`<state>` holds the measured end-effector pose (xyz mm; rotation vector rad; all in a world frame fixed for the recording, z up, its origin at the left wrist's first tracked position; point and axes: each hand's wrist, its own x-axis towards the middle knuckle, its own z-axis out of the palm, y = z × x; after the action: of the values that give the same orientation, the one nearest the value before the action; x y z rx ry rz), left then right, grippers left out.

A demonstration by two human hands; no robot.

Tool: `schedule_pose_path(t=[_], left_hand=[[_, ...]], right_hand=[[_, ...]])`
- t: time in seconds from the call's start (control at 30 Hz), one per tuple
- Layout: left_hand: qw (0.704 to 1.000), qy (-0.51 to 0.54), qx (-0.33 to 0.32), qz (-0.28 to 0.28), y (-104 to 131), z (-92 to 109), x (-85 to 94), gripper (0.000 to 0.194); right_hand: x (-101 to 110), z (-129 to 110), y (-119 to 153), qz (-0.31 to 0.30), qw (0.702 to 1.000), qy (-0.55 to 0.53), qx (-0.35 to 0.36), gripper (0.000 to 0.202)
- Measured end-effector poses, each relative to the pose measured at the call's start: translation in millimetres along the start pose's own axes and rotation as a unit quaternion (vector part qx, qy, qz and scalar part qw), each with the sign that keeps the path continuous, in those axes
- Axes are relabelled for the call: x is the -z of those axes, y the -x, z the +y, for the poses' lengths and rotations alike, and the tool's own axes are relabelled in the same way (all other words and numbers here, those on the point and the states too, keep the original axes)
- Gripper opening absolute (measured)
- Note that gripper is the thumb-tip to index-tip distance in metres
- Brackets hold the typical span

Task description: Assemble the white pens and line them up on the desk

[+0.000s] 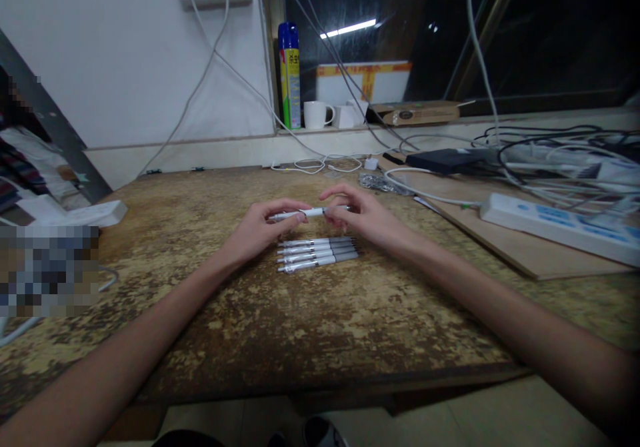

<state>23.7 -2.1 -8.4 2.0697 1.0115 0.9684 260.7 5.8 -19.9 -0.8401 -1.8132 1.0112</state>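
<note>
A white pen (315, 212) lies crosswise between my two hands, above the worn wooden table (310, 327). My left hand (273, 220) pinches its left end between thumb and fingers. At the other end, my right hand (353, 212) has thumb and fingers closed around the grip part, its index finger raised. Just below the hands, several more white pens (317, 255) with grey grips and clear clips rest side by side in a row, tips to the right.
A power strip (560, 227) sits on a thin board (480, 223) at the right, near tangled cables (540, 147). A spray can (289, 77) and a white mug (318, 114) stand on the sill. Another white power strip (75, 212) is at the left.
</note>
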Motion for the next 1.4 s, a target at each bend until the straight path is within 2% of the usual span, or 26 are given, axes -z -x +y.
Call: schedule_pose_path(t=[0.13, 0.27, 0.47, 0.6, 0.73, 0.93, 1.17, 1.4], left_hand=[[1.0, 0.0, 0.004, -0.005, 0.0, -0.7, -0.6, 0.033], [1.0, 0.001, -0.001, -0.004, 0.0, -1.4, -0.8, 0.032], [1.0, 0.0, 0.005, -0.011, 0.0, -2.1, -1.1, 0.035], [1.0, 0.003, 0.006, -0.004, 0.4, -1.5, -0.7, 0.033], [1.0, 0.008, 0.004, -0.006, 0.3, -1.8, -0.5, 0.032], [1.0, -0.011, 0.004, 0.0, 1.1, -3.8, 0.2, 0.035], [0.997, -0.067, -0.03, 0.035, 4.8, 6.4, 1.6, 0.032], [0.998, 0.026, 0.014, 0.062, 0.4, 0.5, 1.1, 0.044]], right_hand=[[0.6, 1.0, -0.7, -0.006, 1.0, -0.013, -0.019, 0.019], [1.2, 2.5, -0.9, 0.003, 1.0, 0.007, 0.007, 0.022], [-1.0, -0.8, -0.6, -0.011, 0.999, -0.032, -0.039, 0.017], [1.4, 2.6, -1.7, 0.007, 1.0, -0.003, -0.005, 0.019], [3.6, 7.2, -2.7, -0.005, 1.0, 0.007, 0.014, 0.024], [1.8, -0.5, -0.7, -0.014, 1.0, -0.001, -0.013, 0.02], [0.2, -4.2, 3.4, -0.039, 0.995, -0.075, -0.05, 0.023], [1.2, -5.2, 2.7, -0.052, 0.99, -0.11, -0.071, 0.02]])
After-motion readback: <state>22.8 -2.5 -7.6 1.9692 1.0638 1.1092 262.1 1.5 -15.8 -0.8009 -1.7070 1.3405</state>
